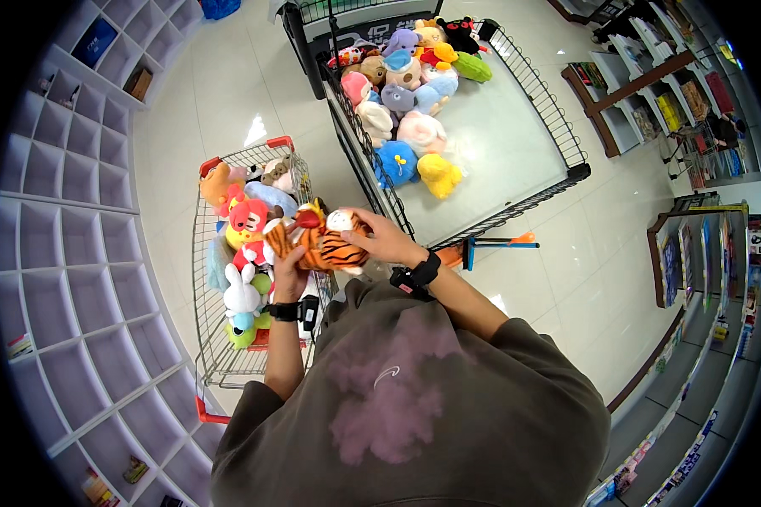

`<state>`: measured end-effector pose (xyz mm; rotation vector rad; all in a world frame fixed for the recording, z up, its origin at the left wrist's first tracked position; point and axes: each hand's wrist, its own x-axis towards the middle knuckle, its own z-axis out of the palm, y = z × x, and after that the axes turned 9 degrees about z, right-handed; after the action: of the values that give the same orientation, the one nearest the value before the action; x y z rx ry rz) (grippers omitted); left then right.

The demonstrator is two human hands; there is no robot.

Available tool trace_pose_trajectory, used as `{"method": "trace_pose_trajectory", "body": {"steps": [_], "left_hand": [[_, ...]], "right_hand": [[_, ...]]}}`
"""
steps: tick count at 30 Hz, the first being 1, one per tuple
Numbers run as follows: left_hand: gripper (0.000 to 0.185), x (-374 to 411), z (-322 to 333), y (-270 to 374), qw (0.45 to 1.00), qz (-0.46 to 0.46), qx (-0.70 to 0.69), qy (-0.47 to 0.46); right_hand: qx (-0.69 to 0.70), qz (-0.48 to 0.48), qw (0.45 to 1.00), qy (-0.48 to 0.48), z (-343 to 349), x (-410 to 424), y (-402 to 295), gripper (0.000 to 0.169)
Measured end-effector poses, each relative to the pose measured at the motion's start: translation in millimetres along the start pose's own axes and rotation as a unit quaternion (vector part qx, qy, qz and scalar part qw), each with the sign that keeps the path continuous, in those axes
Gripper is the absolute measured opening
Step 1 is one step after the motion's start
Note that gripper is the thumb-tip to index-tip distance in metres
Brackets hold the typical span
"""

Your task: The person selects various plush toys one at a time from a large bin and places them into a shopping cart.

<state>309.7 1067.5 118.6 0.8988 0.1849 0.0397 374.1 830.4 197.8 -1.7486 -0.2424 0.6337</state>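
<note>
A striped orange tiger plush toy is held between my two hands, above the right edge of a wire shopping cart. My left hand grips its left part from below. My right hand holds it at the white-faced head. Inside the cart lie several plush toys, among them a white rabbit, a red plush and an orange one. In a black wire-sided display bin sit more plush toys, with a yellow one and a blue one nearest me.
White cubby shelving lines the left side, holding a few small items. A blue-and-orange tool lies on the tiled floor by the bin's near edge. Stocked shelves stand at the right. The bin's wire wall rises close beside the cart.
</note>
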Motion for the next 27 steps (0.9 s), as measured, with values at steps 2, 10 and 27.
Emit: {"method": "trace_pose_trajectory", "body": {"steps": [2, 10, 27], "left_hand": [[0.054, -8.9, -32.9, 10.9, 0.997, 0.013, -0.033, 0.067], [0.06, -39.4, -130.8, 34.0, 0.947, 0.154, -0.122, 0.255], [0.03, 9.3, -112.2, -5.5, 0.966, -0.12, 0.131, 0.189]], "right_hand": [[0.029, 0.043, 0.999, -0.01, 2.3, -2.9, 11.4, 0.049], [0.134, 0.178, 0.963, 0.151, -57.6, 11.1, 70.8, 0.039], [-0.098, 0.331, 0.821, 0.455, -190.6, 104.5, 234.6, 0.092]]}}
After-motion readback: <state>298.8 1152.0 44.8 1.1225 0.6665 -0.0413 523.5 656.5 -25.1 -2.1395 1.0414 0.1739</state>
